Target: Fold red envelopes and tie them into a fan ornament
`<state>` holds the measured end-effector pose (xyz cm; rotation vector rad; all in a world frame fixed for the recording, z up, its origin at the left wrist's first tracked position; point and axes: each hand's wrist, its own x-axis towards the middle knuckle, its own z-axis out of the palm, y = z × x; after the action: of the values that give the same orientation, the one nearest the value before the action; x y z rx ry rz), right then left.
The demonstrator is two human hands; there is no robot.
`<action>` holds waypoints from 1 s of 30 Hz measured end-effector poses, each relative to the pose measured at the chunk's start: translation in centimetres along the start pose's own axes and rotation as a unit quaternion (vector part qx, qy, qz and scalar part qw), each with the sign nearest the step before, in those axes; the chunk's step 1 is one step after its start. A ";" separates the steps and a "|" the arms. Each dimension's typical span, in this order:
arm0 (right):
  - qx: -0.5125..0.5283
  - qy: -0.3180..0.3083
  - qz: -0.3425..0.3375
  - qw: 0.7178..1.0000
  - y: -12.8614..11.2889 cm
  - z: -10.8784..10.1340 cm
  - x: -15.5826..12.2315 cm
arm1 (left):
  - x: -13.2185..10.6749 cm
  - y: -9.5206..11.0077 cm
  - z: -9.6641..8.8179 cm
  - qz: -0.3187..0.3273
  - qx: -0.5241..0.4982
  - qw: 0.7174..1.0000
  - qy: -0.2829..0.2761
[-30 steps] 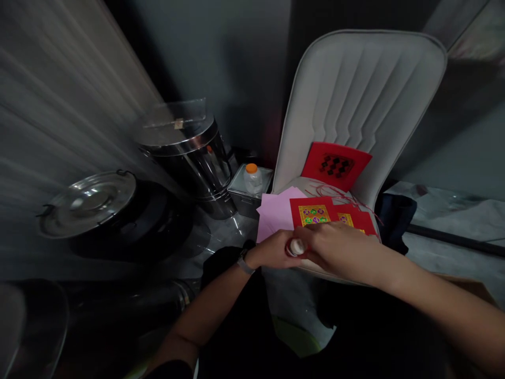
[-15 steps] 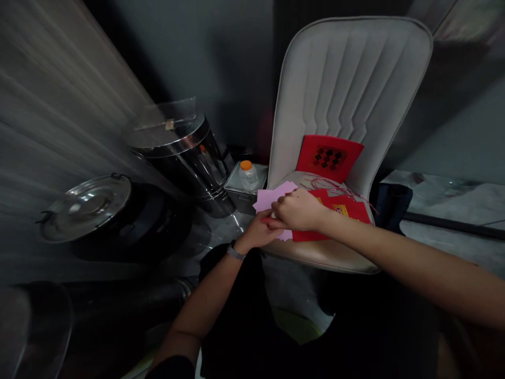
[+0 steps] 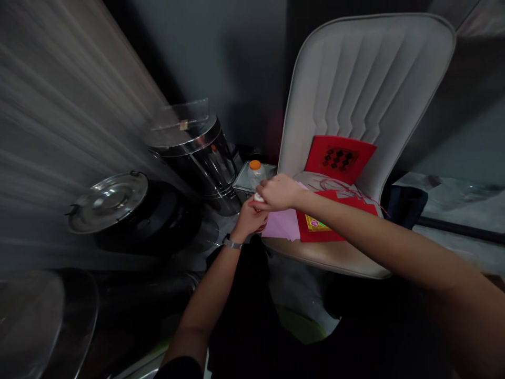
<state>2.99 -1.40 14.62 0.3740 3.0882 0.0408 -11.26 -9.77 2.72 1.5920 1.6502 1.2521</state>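
The right hand point(image 3: 278, 192) is pinching a small white cylinder point(image 3: 258, 197), perhaps a spool, against the left hand point(image 3: 248, 220), while pink paper sheets point(image 3: 281, 223) and a flat red card point(image 3: 319, 231) are lying on the cream chair seat point(image 3: 327, 261).

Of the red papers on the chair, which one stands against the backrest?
The red card with the black pattern leans against the backrest; the other red sheet, with a yellow label, lies flat on the seat beside the pink paper.

There is one left hand point(image 3: 248, 220) and one right hand point(image 3: 278, 192). Just past the fingers stands one bottle point(image 3: 255, 175). Left of the fingers are one tall steel pot point(image 3: 201, 168) and one wide steel pot point(image 3: 108, 202). Right of the fingers lie one pink paper pile point(image 3: 281, 223) and three red cards point(image 3: 339, 159).
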 end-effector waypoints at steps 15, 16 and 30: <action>0.044 0.035 0.214 0.975 -1.0 1.7 5.9 | 1.8 -3.0 -0.9 -0.022 -0.042 0.994 0.101; 0.043 0.055 0.209 0.975 -1.0 1.5 6.4 | 2.1 -3.2 -1.4 -0.028 -0.088 0.991 0.096; 0.241 0.035 0.203 0.948 6.0 5.0 14.6 | 13.2 -17.0 -6.3 -0.058 -0.050 0.969 0.234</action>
<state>-9.61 8.02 9.45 1.0351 2.9916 -0.7143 -27.11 3.35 -6.39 1.1761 1.8872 1.7118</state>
